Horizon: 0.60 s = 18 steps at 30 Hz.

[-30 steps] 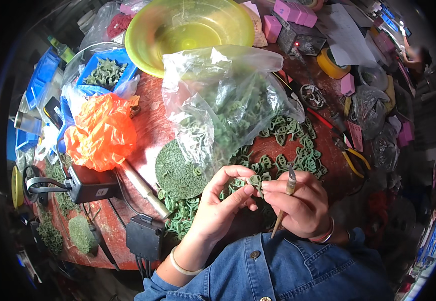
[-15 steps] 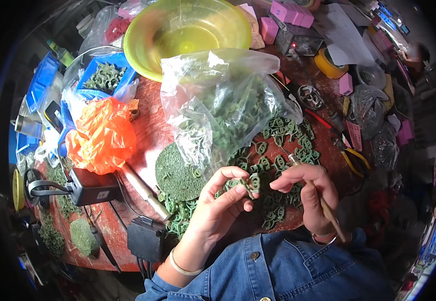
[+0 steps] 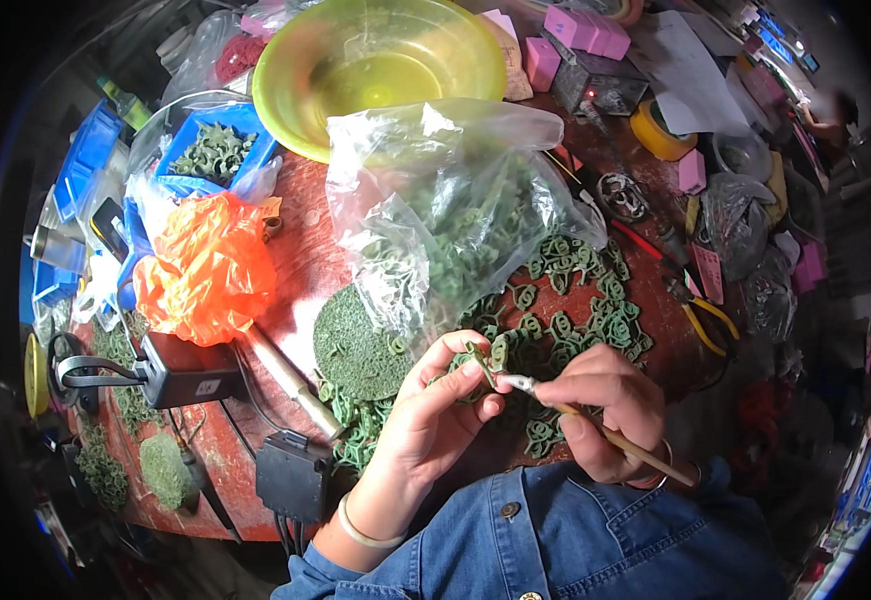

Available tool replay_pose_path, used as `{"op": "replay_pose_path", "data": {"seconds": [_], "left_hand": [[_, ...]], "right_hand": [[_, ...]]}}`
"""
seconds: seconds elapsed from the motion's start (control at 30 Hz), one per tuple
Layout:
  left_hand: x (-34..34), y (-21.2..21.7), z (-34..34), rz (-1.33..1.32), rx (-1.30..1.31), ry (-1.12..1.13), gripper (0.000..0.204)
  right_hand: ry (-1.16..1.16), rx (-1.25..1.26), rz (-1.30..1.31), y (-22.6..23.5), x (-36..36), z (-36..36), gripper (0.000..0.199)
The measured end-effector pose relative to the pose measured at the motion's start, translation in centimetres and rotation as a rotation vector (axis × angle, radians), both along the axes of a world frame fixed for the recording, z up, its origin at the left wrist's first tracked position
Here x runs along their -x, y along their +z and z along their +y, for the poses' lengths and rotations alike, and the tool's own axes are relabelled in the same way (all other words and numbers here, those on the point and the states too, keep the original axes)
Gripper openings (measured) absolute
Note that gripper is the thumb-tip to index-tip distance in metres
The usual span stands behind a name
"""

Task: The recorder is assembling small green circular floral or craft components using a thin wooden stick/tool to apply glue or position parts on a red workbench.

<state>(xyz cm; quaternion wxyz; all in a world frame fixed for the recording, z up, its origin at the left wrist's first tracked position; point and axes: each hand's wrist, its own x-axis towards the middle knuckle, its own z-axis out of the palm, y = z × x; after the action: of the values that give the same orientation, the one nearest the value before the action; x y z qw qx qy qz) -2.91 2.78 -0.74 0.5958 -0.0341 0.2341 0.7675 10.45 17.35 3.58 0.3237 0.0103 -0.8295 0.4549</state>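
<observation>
My left hand point(image 3: 433, 405) pinches a small green curled piece point(image 3: 483, 366) between thumb and fingertips, above the table. My right hand point(image 3: 610, 410) is closed around a slim wooden-handled tool point(image 3: 627, 447) with a silvery end; that end meets or nearly meets the green piece. Whether the tip is a brush or a blade cannot be made out. Loose green curled pieces point(image 3: 610, 315) lie just beyond both hands. Many more fill a clear plastic bag point(image 3: 455, 215) behind them. Left of the bag sits a round, grainy green disc point(image 3: 358, 345).
A yellow basin point(image 3: 380, 85) stands at the back. To the left are an orange plastic bag point(image 3: 205, 268), a blue bin point(image 3: 215, 150) of green pieces, a black box point(image 3: 185, 370) and a metal rod point(image 3: 290, 382). Pliers point(image 3: 705, 320) with yellow handles lie right.
My right hand has moved left and turned the tool, bringing its silvery end from pointing away down to the green piece. My left hand keeps its pinch, with the piece tilted slightly differently.
</observation>
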Motion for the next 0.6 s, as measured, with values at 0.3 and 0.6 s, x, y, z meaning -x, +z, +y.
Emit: {"op": "replay_pose_path", "data": {"seconds": [0.3, 0.6], "left_hand": [[-0.02, -0.08, 0.10, -0.010, 0.000, 0.008, 0.022], [0.05, -0.13, 0.08, -0.070, -0.013, 0.004, 0.022]], "right_hand": [[-0.080, 0.076, -0.029, -0.09, -0.01, -0.67, 0.018], [-0.035, 0.074, -0.053, -0.34, -0.04, -0.22, 0.016]]}}
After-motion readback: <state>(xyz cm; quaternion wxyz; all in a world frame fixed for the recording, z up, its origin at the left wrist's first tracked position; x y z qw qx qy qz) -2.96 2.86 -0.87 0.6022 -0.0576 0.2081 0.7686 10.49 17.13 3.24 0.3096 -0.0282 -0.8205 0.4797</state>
